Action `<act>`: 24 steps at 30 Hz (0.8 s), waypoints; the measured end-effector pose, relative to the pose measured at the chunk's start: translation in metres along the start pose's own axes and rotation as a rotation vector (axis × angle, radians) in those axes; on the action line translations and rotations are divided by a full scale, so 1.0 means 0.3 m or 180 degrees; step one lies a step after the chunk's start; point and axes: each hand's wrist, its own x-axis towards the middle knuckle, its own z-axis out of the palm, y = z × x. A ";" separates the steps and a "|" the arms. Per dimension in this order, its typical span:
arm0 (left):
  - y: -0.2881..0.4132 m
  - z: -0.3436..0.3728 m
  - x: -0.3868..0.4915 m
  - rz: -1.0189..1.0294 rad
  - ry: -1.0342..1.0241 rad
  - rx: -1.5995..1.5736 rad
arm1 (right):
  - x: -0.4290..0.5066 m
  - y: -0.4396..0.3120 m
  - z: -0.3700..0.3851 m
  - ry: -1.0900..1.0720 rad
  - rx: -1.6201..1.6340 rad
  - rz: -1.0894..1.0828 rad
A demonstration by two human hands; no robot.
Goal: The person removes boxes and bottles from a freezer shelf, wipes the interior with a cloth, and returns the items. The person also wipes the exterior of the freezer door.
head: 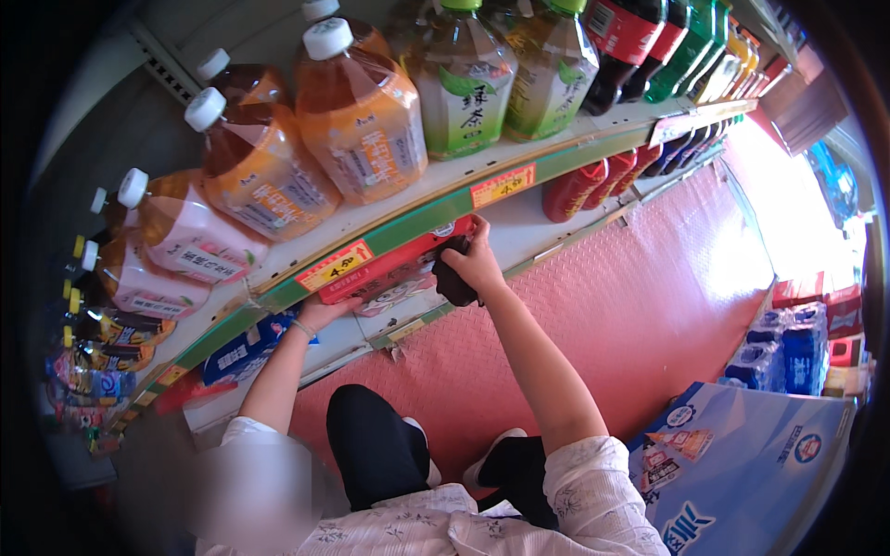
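On the low shelf before me, a red and pink drink carton (396,274) with a cartoon picture sits partly under the upper shelf's front edge. My left hand (330,311) grips its left end, the fingers mostly hidden behind it. At the carton's right end is my right hand (478,260), with fingertips at the top corner. A crumpled dark cloth (455,278) is held in that same hand, bunched against the carton's front. To the left of my left hand lies a blue carton (243,351) on the low shelf.
Large bottles of orange tea (361,125) and green tea (466,90) line the upper shelf (445,170), just above my hands. Red bottles (577,191) stand right on the low shelf. Behind me to the right are a blue chest (737,459) and wrapped bottle packs (786,347) on the red floor (598,299).
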 end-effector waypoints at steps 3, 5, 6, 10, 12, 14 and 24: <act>0.017 0.023 -0.012 0.0109 0.0051 0.0076 | -0.029 -0.012 0.010 0.0269 -0.0258 -0.0157; 0.048 0.059 -0.049 0.0539 0.0336 -0.0067 | -0.073 -0.022 0.012 0.0439 -0.0482 -0.0235; 0.068 0.076 -0.070 0.0644 0.0476 -0.0092 | -0.099 -0.023 0.005 0.0425 -0.0208 -0.0048; 0.163 0.155 -0.172 0.1162 0.0764 0.0749 | -0.235 0.006 -0.061 0.0600 0.0742 0.0279; 0.212 0.186 -0.197 0.1088 0.0643 0.0683 | -0.293 0.032 -0.115 0.0594 0.0997 0.0382; 0.269 0.212 -0.215 0.1068 0.0656 0.0308 | -0.359 0.050 -0.182 0.0265 0.1629 0.0238; 0.478 0.410 -0.357 0.1584 -0.0046 -0.0119 | -0.750 0.050 -0.508 0.0995 0.1233 0.0201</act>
